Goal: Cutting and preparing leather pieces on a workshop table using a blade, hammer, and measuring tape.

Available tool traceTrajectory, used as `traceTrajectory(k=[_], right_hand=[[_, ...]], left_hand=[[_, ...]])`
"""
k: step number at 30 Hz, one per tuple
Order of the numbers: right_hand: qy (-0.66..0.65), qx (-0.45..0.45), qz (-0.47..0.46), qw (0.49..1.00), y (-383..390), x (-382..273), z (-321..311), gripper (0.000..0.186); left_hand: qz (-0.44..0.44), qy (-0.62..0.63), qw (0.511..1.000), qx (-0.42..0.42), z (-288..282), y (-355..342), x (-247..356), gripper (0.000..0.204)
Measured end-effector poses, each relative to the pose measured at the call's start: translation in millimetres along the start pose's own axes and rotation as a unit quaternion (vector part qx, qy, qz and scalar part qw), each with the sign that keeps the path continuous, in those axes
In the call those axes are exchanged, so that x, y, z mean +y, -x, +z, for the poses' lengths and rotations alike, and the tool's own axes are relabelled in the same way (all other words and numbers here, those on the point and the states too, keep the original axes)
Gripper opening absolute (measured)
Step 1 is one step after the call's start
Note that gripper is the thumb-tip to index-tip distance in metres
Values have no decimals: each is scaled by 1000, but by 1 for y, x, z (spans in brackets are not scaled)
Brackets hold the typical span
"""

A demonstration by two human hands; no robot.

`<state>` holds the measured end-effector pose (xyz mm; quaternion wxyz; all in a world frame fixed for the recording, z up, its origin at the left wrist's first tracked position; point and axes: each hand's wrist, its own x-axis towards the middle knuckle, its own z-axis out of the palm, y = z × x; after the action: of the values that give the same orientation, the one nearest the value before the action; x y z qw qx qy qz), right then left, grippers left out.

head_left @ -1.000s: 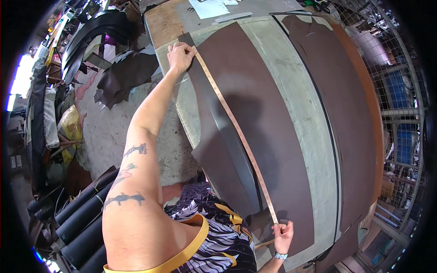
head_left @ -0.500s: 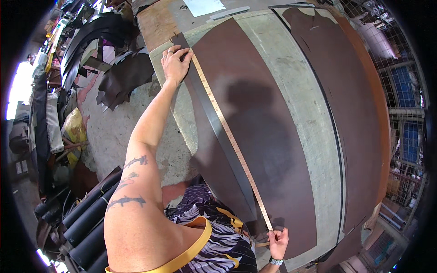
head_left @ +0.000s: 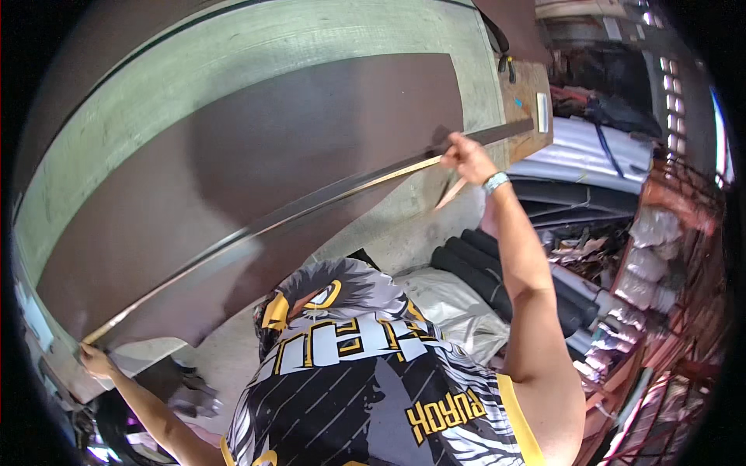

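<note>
A large dark brown leather sheet lies flat on the pale worktable. Along its near side runs a yellowish tape measure, stretched between my hands. At the far left, my left hand is closed on one end of the tape, beside the sheet's corner. My right hand pinches the tape near the sheet's right edge, and a loose tail of tape hangs below that hand. A long dark flat strip lies beside the tape and reaches past the right edge of the sheet.
Another brown sheet lies across the table's far side. Black-and-yellow handles sit by the table's right corner. Dark rolls and silvery rolls lie beyond the right end. Pale sheeting lies on the floor.
My view has swung toward the right end of the table. My right hand still grips the tape, now near the sheet's right edge. The left hand stays at the tape's other end.
</note>
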<state>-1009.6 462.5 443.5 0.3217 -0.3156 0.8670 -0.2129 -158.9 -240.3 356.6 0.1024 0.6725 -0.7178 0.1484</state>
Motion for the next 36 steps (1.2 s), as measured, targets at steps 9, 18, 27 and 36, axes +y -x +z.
traceTrajectory(k=[9, 18, 27, 36], right_hand=[[144, 141, 174, 964, -10, 65, -61, 38], [148, 114, 222, 957, -26, 70, -64, 43], [130, 76, 250, 956, -30, 59, -66, 42], [-63, -15, 156, 986, -41, -26, -162, 38]], left_hand=[[32, 19, 994, -104, -19, -18, 15, 51], [-2, 93, 980, -178, -35, -10, 32, 63], [1, 40, 984, -172, -34, -5, 49, 70], [-22, 4, 998, -60, -63, -22, 52, 67]])
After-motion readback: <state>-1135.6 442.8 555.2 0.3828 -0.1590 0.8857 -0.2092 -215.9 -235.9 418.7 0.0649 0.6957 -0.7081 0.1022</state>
